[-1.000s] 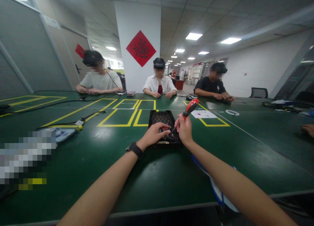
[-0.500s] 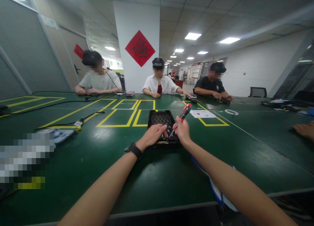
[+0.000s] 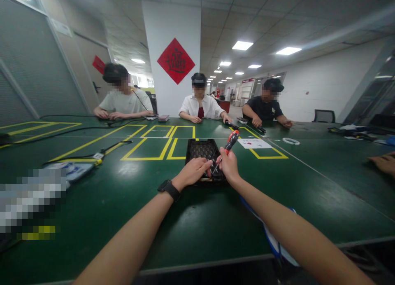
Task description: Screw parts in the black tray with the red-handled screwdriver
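Note:
A black open case (image 3: pixel 202 147) with a studded or patterned inside lies on the table in front of me. My right hand (image 3: pixel 227 165) grips a screwdriver (image 3: pixel 232 140) with a red and black handle. Its thin shaft slants down to the left, and the tip is over the near part of the case. Across the case's left rim reaches my left hand (image 3: pixel 196 170), a black watch on its wrist. Its thumb and fingers come together beside the screwdriver shaft; what they hold, if anything, is too small to make out.
Yellow tape outlines mark the green table (image 3: pixel 132 186). A white paper (image 3: pixel 254 143) and a white ring (image 3: pixel 291 141) lie beyond my right hand. A cabled pouch (image 3: pixel 72 169) is at left; a blue-edged item (image 3: pixel 271 235) sits under my right forearm. Several people sit around the table.
My left fingers have drawn closer together near the screwdriver tip. The screwdriver handle has shifted slightly left. Across the table, two people's hands have moved, one with a dark tool.

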`<move>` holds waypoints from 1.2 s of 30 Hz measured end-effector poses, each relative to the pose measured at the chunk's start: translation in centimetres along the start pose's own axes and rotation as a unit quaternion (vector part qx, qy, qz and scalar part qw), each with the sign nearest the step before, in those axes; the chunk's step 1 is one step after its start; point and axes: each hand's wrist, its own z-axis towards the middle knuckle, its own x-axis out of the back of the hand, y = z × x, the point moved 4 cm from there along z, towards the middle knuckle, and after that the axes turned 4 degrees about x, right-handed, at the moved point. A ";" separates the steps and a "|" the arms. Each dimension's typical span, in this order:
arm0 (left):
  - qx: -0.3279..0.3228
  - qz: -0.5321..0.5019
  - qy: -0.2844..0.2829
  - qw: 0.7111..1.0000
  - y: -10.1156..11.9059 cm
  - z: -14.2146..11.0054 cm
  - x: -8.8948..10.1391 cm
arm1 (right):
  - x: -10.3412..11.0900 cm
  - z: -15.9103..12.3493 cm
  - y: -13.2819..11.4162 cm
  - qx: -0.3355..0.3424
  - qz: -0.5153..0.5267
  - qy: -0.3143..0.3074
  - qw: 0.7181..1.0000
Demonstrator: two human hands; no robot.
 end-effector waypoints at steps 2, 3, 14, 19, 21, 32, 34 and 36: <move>-0.001 0.007 -0.005 1.000 0.0 0.0 0.0 | 0.0 0.0 -0.1 -0.001 -0.006 0.003 1.000; -0.002 0.009 -0.005 1.000 0.0 0.0 -0.1 | 0.1 -0.1 -0.1 -0.002 -0.007 0.004 1.000; -0.023 0.028 0.026 0.999 -0.2 0.1 0.1 | 0.4 -0.1 -0.7 0.014 0.016 0.052 0.998; -0.023 0.049 0.043 0.998 0.1 0.2 -0.2 | 0.0 -0.6 -1.8 0.046 0.039 0.029 0.998; -0.012 0.046 0.043 0.998 0.1 0.3 -0.6 | -0.3 -0.8 -2.2 0.058 0.055 0.014 0.997; 0.011 -0.093 0.028 0.995 -0.9 0.4 -1.5 | -1.4 -1.1 -2.7 0.058 0.110 -0.097 0.987; 0.033 -0.087 0.051 0.994 -1.2 0.4 -1.6 | -1.4 -1.1 -2.7 0.065 0.101 -0.088 0.989; 0.044 -0.089 0.057 0.993 -1.4 0.4 -1.7 | -1.4 -1.2 -2.8 0.068 0.101 -0.078 0.989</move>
